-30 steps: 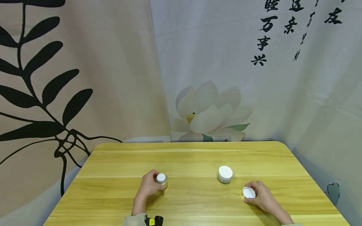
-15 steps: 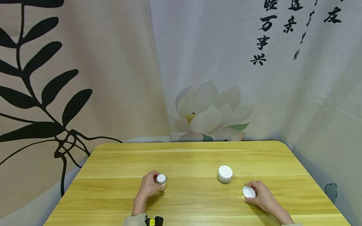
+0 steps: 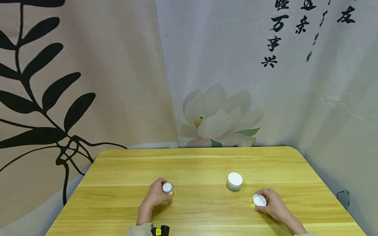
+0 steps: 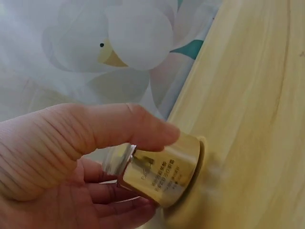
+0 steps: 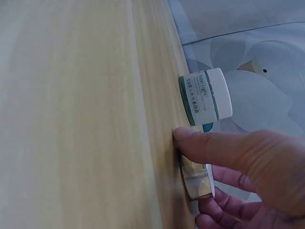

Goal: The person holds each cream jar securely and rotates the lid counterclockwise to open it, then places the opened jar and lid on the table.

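I count two hands (image 3: 156, 194) (image 3: 273, 205), two jars (image 3: 168, 188) (image 3: 234, 182), one round gold-and-white piece (image 3: 260, 200), one worktop (image 3: 203, 216), and one printed lotus (image 3: 220, 114) behind.

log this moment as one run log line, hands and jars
left hand: grips gold jar | right hand: grips gold lid | white-lidded jar: stands on table, unheld

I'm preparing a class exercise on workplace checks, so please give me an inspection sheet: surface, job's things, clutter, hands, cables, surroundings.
Surface: wood-grain table, rounded far corners.
Job's things: gold jar, printed lettering on its side; gold-and-white round piece, white face up.
Clutter: white-lidded jar, upright, unheld.
Hands: left hand grips the gold jar; right hand holds the gold-and-white round piece.
Cables: nothing seen.
Surroundings: printed fabric behind, showing leaves, a flower and black characters.
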Demonstrator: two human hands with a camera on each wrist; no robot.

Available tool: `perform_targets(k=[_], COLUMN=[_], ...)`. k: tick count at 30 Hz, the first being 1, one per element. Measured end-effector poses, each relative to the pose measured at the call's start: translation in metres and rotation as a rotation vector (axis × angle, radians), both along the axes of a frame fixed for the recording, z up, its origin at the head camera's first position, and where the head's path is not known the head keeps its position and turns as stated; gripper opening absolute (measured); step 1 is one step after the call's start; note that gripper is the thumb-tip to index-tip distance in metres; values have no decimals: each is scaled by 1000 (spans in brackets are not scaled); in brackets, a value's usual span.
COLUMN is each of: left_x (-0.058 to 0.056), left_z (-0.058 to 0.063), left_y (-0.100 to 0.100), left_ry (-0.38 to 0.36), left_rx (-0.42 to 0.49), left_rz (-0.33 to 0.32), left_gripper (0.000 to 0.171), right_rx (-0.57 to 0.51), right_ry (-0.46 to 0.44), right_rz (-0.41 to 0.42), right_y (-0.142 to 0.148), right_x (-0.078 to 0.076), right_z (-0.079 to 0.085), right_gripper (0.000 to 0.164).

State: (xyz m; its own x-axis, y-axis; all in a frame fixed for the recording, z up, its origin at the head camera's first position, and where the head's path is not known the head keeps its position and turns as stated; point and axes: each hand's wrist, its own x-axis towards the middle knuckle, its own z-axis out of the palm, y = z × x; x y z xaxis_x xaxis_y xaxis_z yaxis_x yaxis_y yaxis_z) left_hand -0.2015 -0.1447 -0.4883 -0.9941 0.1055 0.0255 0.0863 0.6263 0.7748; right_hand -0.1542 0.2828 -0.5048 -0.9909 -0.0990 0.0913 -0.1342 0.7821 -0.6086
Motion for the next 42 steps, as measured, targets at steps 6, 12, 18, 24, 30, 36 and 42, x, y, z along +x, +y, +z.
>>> perform_targets(k=[6,12,18,24,30,36,42], left_x=[-5,-14,-19,-22,-23,-25,-28], left_z=[7,11,10,4,3,1,-7], left_y=[12,29,49,73,105,135,158], left_ry=[111,232,234,272,274,226,237], left_rx=[65,163,221,271,335,381,406], left_rz=[4,-60,-102,-130,-173,-222,-244], left_gripper=[63,45,41,40,42,44,46], right_rx=[-18,-22,-22,-19,-27,-30,-40], right_ry=[34,78,87,74,75,133,122], right_rz=[-3,7,4,-5,-11,8,6], right_y=[1,1,1,0,2,3,3], right_x=[1,1,2,2,3,3,2], right_z=[-3,-5,-5,-5,-4,-6,-7], right_gripper=[44,44,45,45,46,46,46])
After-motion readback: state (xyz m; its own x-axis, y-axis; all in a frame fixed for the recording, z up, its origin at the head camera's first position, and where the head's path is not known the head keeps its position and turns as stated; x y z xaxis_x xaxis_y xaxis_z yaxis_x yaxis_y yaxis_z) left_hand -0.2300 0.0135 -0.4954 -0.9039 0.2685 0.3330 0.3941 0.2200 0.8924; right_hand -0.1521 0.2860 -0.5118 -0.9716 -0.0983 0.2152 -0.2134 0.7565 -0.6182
